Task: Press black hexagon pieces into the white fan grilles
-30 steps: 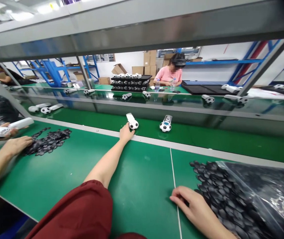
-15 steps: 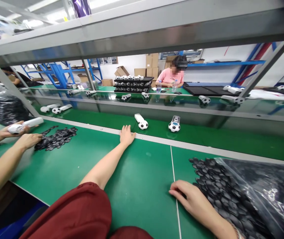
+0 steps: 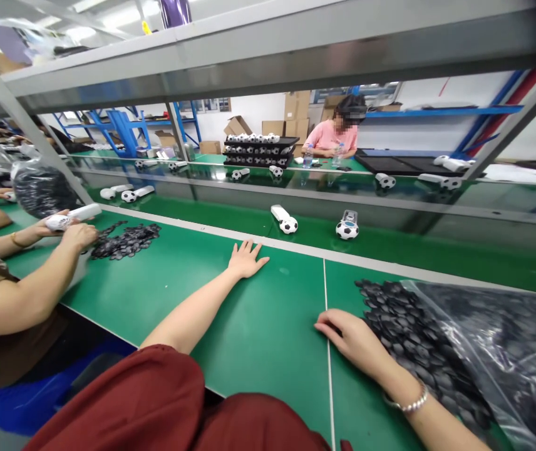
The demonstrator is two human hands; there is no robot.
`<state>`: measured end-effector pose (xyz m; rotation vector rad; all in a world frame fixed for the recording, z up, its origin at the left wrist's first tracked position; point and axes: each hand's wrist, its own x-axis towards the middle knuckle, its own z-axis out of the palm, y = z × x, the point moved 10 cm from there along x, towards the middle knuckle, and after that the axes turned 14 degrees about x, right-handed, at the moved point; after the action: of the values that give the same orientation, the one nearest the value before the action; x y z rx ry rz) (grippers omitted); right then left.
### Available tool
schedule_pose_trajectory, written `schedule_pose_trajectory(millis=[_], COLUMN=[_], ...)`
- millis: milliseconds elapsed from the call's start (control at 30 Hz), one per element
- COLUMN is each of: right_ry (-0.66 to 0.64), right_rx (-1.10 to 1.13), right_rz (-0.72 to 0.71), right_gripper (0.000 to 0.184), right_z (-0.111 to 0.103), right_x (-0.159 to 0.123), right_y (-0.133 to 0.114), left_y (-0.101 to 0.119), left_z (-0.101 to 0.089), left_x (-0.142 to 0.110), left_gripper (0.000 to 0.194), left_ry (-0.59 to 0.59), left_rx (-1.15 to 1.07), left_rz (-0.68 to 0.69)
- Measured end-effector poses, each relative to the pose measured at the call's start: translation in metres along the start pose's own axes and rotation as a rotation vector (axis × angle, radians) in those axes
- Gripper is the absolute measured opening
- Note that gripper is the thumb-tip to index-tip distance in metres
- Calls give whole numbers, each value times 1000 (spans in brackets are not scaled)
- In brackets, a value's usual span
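Note:
My left hand point(image 3: 247, 259) lies palm down on the green table, fingers spread and empty. It rests just in front of the pale strip bordering the sunken green channel. Beyond it in the channel are a white handheld device with a football-patterned ball end point(image 3: 285, 220) and a similar one with a grey, blue-edged face point(image 3: 347, 227). Near the white line on the table, my right hand point(image 3: 345, 335) rests on its side, loosely curled, with a gap between thumb and fingers. No object shows in it. Beside it lies a heap of black disc-like pieces point(image 3: 404, 326).
A clear plastic bag point(image 3: 507, 338) of black pieces spreads at the right. On the left a co-worker's hands point(image 3: 77, 237) hold a white device by another black heap point(image 3: 129, 240). Overhead runs a grey shelf beam point(image 3: 268, 59). Another person point(image 3: 331, 134) sits across.
My left hand has drawn back slightly from the strip, its fingers spreading wider. My right hand stays loosely curled near the white line. The view has shifted, showing more of the co-worker at left.

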<state>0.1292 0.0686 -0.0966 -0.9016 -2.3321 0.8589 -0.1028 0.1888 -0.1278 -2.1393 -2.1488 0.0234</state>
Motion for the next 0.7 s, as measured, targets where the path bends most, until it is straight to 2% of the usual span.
schedule_pose_trajectory(millis=[233,400,600,700], right_ry=[-34,-38,-130,-156], right_rx=[-133,-312,-437,-429], right_rz=[-127,-195,-305,-339], right_gripper=[24,24,22,24], right_z=[8,14,43,50], right_x=[-2,-1,-1,-4], right_y=[-23,-34,-53,-57], left_y=[-2,-5,-10,-13], left_z=[-4,-3,-9,-15], left_x=[-7,-9,-18,-21], left_gripper=[68,65,61,56], left_ry=[10,-3,52,102], left_rx=[28,44,58,59], left_rz=[-35,-68,-111,-132])
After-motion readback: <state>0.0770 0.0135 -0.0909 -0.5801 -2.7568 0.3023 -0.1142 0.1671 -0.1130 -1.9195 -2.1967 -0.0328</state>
